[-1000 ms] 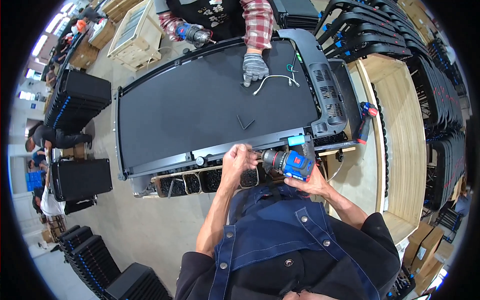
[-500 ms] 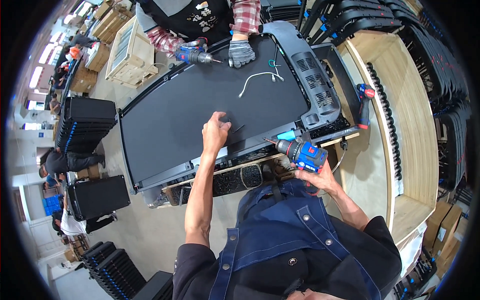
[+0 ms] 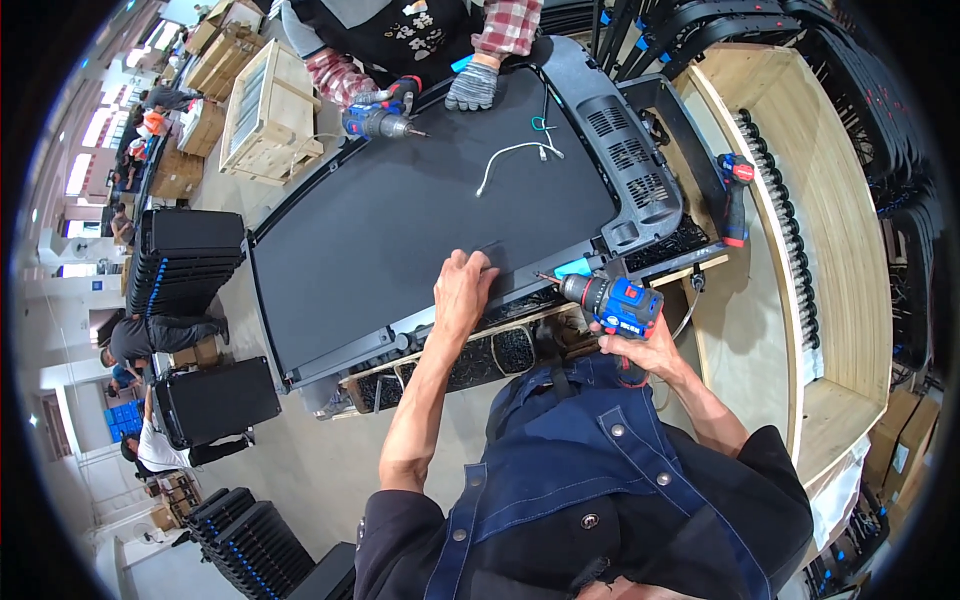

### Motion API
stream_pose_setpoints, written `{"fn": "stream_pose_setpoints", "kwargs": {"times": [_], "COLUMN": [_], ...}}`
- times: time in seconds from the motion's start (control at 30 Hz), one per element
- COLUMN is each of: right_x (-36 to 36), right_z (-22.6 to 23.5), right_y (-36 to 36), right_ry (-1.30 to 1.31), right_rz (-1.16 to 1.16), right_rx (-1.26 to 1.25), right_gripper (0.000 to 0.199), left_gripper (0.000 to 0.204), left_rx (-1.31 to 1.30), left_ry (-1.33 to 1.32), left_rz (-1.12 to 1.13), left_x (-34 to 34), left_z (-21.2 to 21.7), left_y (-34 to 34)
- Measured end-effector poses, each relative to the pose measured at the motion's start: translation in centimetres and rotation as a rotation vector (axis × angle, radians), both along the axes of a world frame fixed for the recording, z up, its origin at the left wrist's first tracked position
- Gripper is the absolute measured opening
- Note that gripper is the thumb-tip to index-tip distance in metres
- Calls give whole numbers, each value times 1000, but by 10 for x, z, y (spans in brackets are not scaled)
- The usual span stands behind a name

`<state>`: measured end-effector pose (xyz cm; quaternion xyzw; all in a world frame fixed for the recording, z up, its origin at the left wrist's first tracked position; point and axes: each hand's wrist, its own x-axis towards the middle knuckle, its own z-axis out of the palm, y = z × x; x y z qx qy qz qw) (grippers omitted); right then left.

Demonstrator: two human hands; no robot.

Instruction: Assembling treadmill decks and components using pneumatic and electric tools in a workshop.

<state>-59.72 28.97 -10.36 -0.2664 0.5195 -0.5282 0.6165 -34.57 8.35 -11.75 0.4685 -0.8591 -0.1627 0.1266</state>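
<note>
Small black plate (image 3: 497, 256) under left hand (image 3: 462, 290), now farther up panel (image 3: 400, 220)

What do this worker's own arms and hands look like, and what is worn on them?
Both forearms are bare, and neither the left hand nor the right hand wears a glove. Short dark sleeves end at about the elbow, under a dark blue denim apron with metal studs. No watch, ring or wristband can be made out.

The left hand (image 3: 462, 290) rests on the big panel (image 3: 400, 230) — the drill (image 3: 612, 300) is right of it, a cable (image 3: 510, 157) behind.
</note>
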Motion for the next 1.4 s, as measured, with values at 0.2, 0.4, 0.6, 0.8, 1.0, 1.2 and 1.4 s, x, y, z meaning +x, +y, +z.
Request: {"fn": "stream_pose_setpoints", "kwargs": {"times": [0.2, 0.4, 0.6, 0.8, 1.0, 1.2, 1.4], "right_x": [-5, -4, -7, -16, -21, -44, -67], "right_z": [-4, 1, 9, 8, 1, 27, 56], "right_y": [4, 4, 4, 4, 5, -19, -64], "right_ry": [-6, -22, -4, -29, -14, 244, 705], "right_rz": [-8, -13, -11, -25, -34, 109, 388], "right_rx": [-14, 1, 31, 43, 16, -62, -63], "right_gripper": [44, 47, 54, 56, 54, 44, 41], "left_gripper": [27, 21, 14, 21, 14, 13, 23], "left_rx": [1, -85, 92, 309, 110, -296, -146], "left_ry": [183, 184, 515, 227, 189, 116, 267], "left_rz": [126, 356, 339, 380, 249, -251, -325], "left_x": [9, -10, -12, -25, -38, -44, -54], "left_z": [-9, -24, -10, -1, -11, -17, -24], "left_y": [4, 15, 18, 37, 37, 18, -9]}}
